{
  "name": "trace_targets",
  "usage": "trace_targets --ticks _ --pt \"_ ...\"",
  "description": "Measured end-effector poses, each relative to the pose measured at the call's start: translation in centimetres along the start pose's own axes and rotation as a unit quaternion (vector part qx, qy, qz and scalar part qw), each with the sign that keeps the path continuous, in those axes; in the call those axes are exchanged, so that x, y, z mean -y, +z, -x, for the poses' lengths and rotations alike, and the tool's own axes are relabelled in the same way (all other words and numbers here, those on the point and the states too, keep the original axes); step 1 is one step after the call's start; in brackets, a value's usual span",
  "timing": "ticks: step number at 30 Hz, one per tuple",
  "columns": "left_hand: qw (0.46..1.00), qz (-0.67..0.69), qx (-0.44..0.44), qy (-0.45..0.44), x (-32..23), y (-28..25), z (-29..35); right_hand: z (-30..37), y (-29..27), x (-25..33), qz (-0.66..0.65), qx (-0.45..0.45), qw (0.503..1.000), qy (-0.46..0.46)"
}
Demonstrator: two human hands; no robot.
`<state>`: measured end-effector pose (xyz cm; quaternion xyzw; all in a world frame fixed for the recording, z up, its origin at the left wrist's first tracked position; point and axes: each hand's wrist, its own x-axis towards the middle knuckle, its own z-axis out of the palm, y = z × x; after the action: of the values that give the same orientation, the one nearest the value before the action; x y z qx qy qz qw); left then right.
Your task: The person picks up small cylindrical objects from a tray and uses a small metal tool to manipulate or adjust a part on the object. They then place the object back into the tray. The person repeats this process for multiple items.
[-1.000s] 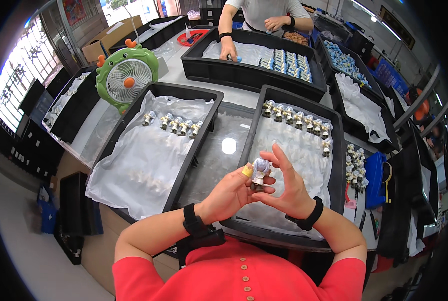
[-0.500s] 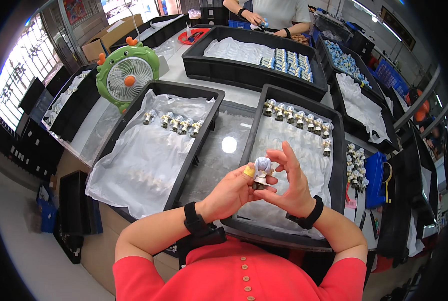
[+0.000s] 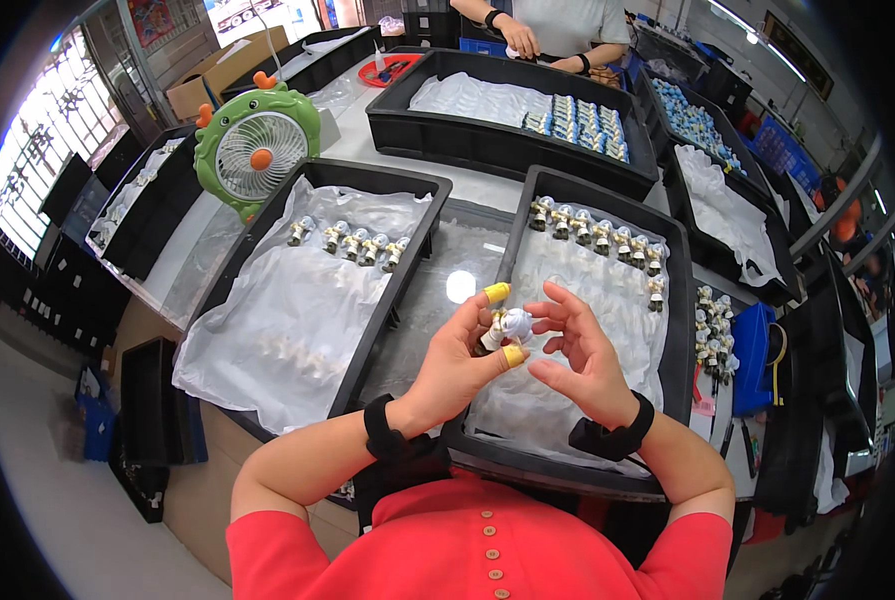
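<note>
A small figurine (image 3: 513,325) with pale lilac-white hair and a white outfit is in my left hand (image 3: 441,368), tilted with its head toward my right hand. Yellow finger covers sit on the left thumb and index finger, which curve round the figurine. My right hand (image 3: 595,372) is beside its head, fingers curved and apart, the thumb separate; whether a fingertip touches the hair I cannot tell. Both hands are over the near part of the right black tray (image 3: 677,330), where similar figurines (image 3: 601,235) line the far end on white sheeting.
The left black tray (image 3: 367,345) holds a short row of figurines (image 3: 354,243) on white sheeting. Behind it stands a green fan (image 3: 257,150). More figurines (image 3: 714,330) and a blue pouch (image 3: 755,360) lie at the right. Across the table, a co-worker's hands (image 3: 522,40) are behind a larger tray (image 3: 447,135).
The figurine has gone from upright to tilted over. My left thumb and index finger have shifted round it, and the right thumb has come away from its base.
</note>
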<state>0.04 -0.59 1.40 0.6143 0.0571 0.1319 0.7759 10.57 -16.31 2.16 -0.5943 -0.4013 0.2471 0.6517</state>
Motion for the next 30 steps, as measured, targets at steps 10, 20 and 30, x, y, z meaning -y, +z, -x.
trace_targets --ticks 10,20,30 --pt "0.969 -0.217 0.034 0.111 -0.5 0.8 0.9 0.0 0.1 0.7 0.123 0.022 0.992 -0.026" --pt "0.936 -0.311 0.044 0.161 -1.1 1.0 1.0 -0.3 -0.8 -1.6 -0.142 0.079 0.985 0.061" --pt "0.905 -0.372 0.024 0.206 -1.0 1.0 1.3 -0.9 -0.2 -2.2 -0.196 0.082 0.973 0.087"
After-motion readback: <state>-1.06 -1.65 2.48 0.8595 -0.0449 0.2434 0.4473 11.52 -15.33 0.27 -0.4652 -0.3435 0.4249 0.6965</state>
